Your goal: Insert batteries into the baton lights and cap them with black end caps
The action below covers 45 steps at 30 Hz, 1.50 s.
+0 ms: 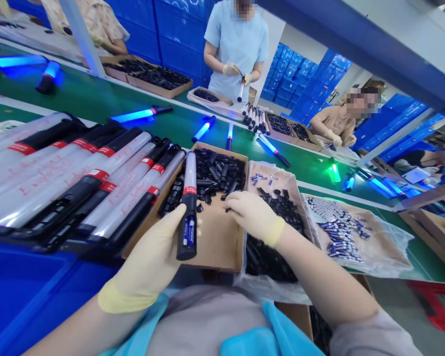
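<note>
My left hand (159,242), in a pale yellow glove, is wrapped round the black handle of a light stick (190,198). The stick points away from me, with a clear tube and a red band. Its battery compartment is uncovered, and blue batteries (189,231) show inside. My gloved right hand (251,212) is over the right side of a cardboard box (218,242), fingers pinched together. A small black plastic piece (228,209) shows at its fingertips, partly hidden. Loose black plastic parts (222,170) are heaped at the far end of the box.
Several light sticks (77,173) are piled at left above a blue bin (29,296). To the right stand a lined tray of black parts (278,202) and a tray of batteries (341,232). Glowing sticks lie on the green conveyor (193,116); co-workers (237,44) are across it.
</note>
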Each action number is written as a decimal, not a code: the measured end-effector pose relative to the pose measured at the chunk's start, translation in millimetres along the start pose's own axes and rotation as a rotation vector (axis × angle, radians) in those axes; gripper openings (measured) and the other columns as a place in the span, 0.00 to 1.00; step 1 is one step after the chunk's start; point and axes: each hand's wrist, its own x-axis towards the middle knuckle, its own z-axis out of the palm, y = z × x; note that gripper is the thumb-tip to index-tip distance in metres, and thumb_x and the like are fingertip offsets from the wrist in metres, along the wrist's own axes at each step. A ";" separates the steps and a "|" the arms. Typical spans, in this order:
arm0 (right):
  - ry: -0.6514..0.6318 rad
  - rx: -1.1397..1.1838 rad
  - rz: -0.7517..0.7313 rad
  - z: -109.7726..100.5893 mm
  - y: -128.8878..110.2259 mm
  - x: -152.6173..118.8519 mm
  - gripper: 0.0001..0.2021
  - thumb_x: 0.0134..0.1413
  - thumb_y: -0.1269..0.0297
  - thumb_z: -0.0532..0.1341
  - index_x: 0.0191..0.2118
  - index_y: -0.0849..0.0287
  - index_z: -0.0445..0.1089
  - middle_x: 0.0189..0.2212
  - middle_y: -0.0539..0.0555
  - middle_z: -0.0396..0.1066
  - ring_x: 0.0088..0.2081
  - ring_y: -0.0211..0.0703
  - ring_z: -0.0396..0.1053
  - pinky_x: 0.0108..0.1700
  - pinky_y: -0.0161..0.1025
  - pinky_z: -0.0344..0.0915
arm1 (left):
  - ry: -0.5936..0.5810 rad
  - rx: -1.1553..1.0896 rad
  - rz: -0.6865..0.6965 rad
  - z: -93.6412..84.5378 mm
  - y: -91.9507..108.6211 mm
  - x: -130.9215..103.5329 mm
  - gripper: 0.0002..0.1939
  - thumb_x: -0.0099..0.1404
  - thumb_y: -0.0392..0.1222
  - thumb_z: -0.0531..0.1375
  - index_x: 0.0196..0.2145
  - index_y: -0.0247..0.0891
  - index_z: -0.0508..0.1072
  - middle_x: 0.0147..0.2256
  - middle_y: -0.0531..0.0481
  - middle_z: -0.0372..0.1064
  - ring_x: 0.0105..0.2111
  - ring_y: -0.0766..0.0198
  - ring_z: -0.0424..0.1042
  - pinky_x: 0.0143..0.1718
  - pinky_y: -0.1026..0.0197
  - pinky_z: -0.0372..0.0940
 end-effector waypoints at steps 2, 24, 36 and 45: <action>-0.145 -0.094 0.068 11.0 13.9 27.9 0.13 0.61 0.80 0.54 0.42 0.68 0.75 0.46 0.67 0.74 0.52 0.57 0.69 0.53 0.52 0.66 | -0.019 0.017 0.020 -7.3 3.7 0.8 0.06 0.65 0.39 0.63 0.37 0.34 0.78 0.28 0.47 0.73 0.25 0.64 0.71 0.26 0.65 0.71; 0.445 1.326 0.264 2.4 -49.9 -25.9 0.11 0.57 0.62 0.65 0.45 0.57 0.74 0.41 0.52 0.76 0.41 0.41 0.74 0.49 0.42 0.71 | -0.205 0.190 0.105 -9.0 -16.2 8.2 0.10 0.64 0.45 0.65 0.40 0.38 0.80 0.37 0.45 0.77 0.34 0.61 0.74 0.34 0.64 0.70; 0.128 -0.070 1.346 -50.5 123.0 -194.4 0.20 0.57 0.67 0.54 0.52 0.61 0.76 0.42 0.63 0.77 0.42 0.57 0.75 0.44 0.47 0.69 | -0.017 0.157 0.175 -7.1 2.5 6.4 0.12 0.69 0.45 0.59 0.37 0.35 0.77 0.29 0.47 0.71 0.25 0.66 0.68 0.24 0.68 0.67; 0.045 -0.159 0.770 -15.4 101.2 -107.3 0.19 0.67 0.66 0.51 0.57 0.62 0.73 0.53 0.62 0.72 0.54 0.48 0.70 0.57 0.39 0.65 | 0.001 0.088 0.084 7.3 3.5 0.4 0.12 0.71 0.43 0.58 0.32 0.36 0.77 0.27 0.47 0.72 0.24 0.67 0.67 0.23 0.71 0.65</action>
